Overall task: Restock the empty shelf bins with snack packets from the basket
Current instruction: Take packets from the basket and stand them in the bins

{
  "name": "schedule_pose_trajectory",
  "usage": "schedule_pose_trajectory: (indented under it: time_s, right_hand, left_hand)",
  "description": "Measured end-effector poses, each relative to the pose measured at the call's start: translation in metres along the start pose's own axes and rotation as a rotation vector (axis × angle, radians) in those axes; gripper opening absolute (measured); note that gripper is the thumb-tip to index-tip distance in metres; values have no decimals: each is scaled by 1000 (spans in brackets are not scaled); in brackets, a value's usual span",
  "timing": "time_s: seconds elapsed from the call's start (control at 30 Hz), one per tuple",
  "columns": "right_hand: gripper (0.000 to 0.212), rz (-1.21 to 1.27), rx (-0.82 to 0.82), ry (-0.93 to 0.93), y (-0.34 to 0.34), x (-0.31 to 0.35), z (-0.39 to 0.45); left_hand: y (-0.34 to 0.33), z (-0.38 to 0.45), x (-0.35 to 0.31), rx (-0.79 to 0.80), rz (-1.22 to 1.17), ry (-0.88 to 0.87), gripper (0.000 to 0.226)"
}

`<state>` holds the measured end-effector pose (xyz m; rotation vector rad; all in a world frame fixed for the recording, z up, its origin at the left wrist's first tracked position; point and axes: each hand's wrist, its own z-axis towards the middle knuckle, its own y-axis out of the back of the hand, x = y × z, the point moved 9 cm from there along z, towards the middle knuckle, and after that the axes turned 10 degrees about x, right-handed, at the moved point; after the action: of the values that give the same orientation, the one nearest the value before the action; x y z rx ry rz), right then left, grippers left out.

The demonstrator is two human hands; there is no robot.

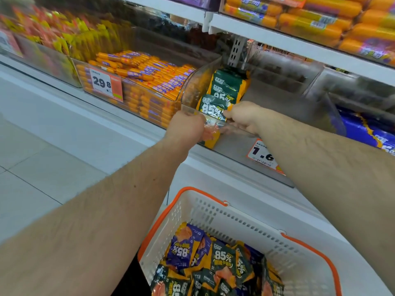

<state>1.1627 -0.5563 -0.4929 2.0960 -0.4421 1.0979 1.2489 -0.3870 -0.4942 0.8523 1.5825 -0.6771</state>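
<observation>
While 2 hands — left hand (188, 127), right hand (242, 117) — grip 1 green packet (212, 108).

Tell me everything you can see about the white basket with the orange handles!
The basket is white plastic with rows of small holes in its walls and an orange rim and handles folded down. It sits low in front of the shelf, below both arms. Green and purple snack packets marked 85% are heaped inside. No hand touches it.
</observation>
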Motion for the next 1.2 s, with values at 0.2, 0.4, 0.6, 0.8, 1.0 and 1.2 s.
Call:
schedule_pose_trajectory:
  time_s: [0.2,0.4,0.6,0.8,1.0,1.2]
  right_hand:
    - [34,-94,28,-57,-2,-4,-4]
    - [43,-513,-194,37,33,14,-23]
    - [27,-520,-447,651,18,39,-113]
    - [21,-225,-323,716,-17,-45,-144]
    - [39,-359,-89,234,-60,-187,-99]
    - [26,-674,475,-208,-139,-347,-88]
  left_hand:
    - [-10,3,5,42,108,25,12]
    - [-24,-4,8,168,310,16,26]
    - [-66,-12,31,430,713,-34,16]
    - [-103,-32,75,769,1208,-4,10]
    - [-104,-43,122,976,1449,175,37]
    - [-112,-43,129,993,1462,208,43]
